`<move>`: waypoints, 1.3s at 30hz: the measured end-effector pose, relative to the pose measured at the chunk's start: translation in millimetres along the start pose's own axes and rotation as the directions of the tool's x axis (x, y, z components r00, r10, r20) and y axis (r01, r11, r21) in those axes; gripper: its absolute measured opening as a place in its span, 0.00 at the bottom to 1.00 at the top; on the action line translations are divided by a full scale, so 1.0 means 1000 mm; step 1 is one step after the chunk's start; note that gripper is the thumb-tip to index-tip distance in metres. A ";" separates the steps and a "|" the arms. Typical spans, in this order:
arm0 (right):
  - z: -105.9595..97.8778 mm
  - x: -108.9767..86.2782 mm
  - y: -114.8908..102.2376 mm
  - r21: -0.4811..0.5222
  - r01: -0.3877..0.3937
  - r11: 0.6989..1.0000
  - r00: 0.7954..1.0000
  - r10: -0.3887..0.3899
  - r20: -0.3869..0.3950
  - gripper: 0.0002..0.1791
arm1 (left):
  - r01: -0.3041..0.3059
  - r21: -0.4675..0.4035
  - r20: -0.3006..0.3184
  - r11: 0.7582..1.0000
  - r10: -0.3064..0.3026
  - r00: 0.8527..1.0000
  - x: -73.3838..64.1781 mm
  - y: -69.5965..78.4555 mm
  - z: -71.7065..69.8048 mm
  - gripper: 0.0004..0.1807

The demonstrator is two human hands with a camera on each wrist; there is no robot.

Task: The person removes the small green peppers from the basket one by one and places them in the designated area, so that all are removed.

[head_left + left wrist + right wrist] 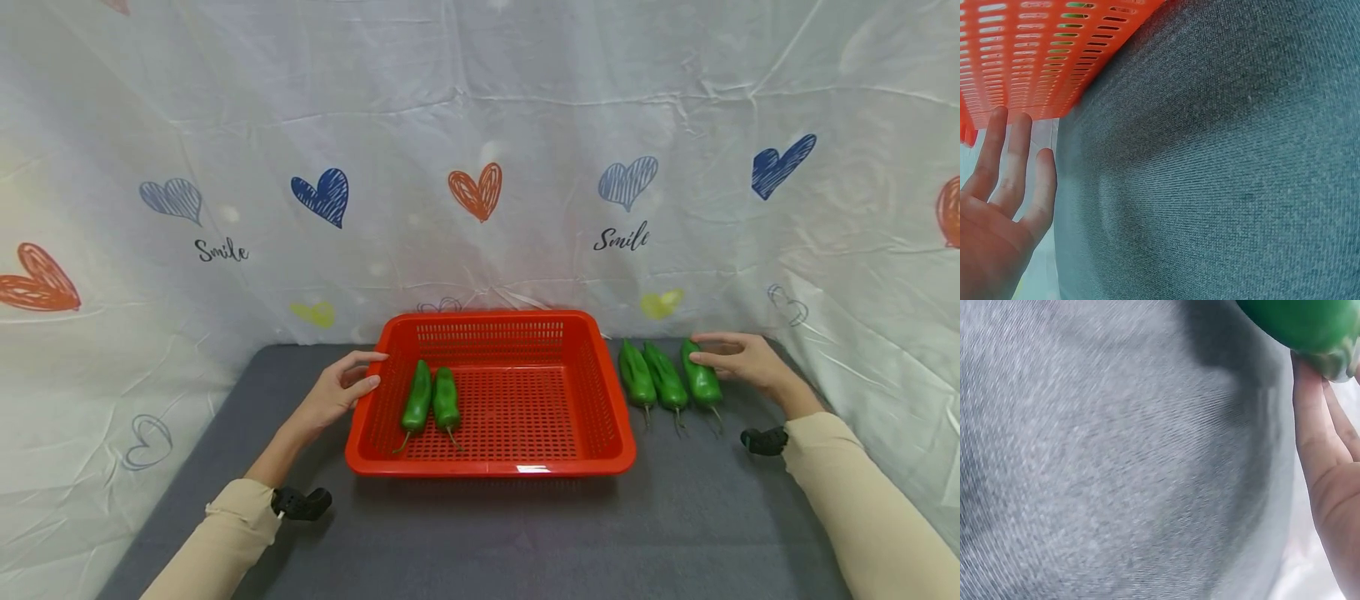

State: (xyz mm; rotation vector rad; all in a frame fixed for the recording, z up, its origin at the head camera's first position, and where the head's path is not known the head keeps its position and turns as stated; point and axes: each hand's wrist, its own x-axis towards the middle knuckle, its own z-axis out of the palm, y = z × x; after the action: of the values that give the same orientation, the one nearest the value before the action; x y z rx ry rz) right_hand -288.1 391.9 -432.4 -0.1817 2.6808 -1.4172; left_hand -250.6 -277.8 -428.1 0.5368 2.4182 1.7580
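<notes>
A red plastic basket (pixel 487 468) stands on the grey cloth, with two green chili peppers (pixel 417 398) lying side by side in its left part. My left hand (pixel 341 387) is at the basket's left rim, thumb and index finger touching it. In the left wrist view, the other fingers (pixel 1016 162) stretch out beside the slotted wall, holding nothing. To the right of the basket, my right hand (pixel 738 362) pinches a green chili pepper (pixel 703 379) between thumb and fingers. The right wrist view shows part of that pepper (pixel 1307 322) against the fingers; whether it touches the cloth I cannot tell.
Two more green chili peppers (pixel 637 373) lie between the basket and my right hand, stems toward me. Grey cloth (pixel 487 542) covers the table. Behind it hangs a white curtain (pixel 390 133) printed with hearts. Each wrist wears a black device (pixel 300 503).
</notes>
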 end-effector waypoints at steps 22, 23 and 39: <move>0.004 0.000 0.012 0.036 0.041 0.999 0.999 -0.041 0.000 0.37 | -0.006 -0.035 0.008 0.999 0.006 1.000 0.001 0.002 0.001 0.24; 0.003 -0.001 0.012 0.041 0.043 0.998 0.999 -0.043 -0.001 0.37 | -0.005 -0.034 0.008 0.999 0.005 1.000 0.001 0.002 0.001 0.24; 0.008 -0.009 -0.024 0.123 0.139 0.983 0.979 -0.117 -0.169 0.34 | 0.001 -0.039 0.002 0.999 -0.001 1.000 0.000 0.001 0.002 0.24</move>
State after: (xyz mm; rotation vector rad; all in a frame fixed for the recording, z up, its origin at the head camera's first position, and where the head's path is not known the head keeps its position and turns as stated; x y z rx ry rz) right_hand -276.8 373.4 -416.9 -0.2424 2.7300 -1.7141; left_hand -249.6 -276.2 -427.5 0.5323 2.3770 1.7990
